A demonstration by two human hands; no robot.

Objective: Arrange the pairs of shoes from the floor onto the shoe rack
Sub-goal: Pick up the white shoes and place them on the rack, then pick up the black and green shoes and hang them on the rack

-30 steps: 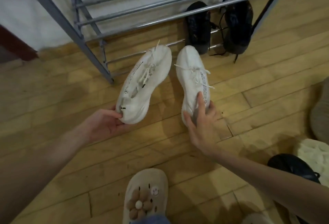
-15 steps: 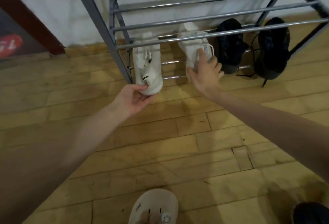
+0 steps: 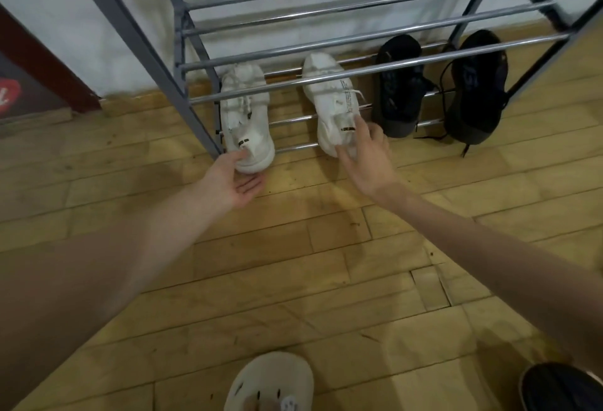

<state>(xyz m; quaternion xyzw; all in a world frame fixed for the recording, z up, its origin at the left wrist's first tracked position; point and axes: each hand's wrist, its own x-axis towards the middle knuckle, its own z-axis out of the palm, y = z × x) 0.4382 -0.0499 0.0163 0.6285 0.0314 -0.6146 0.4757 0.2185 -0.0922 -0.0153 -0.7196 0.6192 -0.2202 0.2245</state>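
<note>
Two white sneakers sit toes-in on the bottom bars of the grey metal shoe rack (image 3: 365, 70): the left white sneaker (image 3: 246, 117) by the rack's leg and the right white sneaker (image 3: 332, 100) beside it. A pair of black sneakers (image 3: 396, 91) fills the rest of that tier on the right. My left hand (image 3: 236, 182) lies palm up, fingers apart, under the left sneaker's heel, with the thumb touching it. My right hand (image 3: 368, 162) has its fingers spread, with the fingertips resting on the right sneaker's heel.
The rack's upper tiers hold nothing and stand against a white wall. A dark red door frame (image 3: 39, 61) is at the far left. My beige slipper (image 3: 270, 381) is at the bottom edge, and another dark shoe (image 3: 561, 387) lies on the wooden floor at bottom right.
Both hands carried the white sneakers from the floor onto the bottom tier. Their grips have since loosened, and the fingers are now spread at the heels.
</note>
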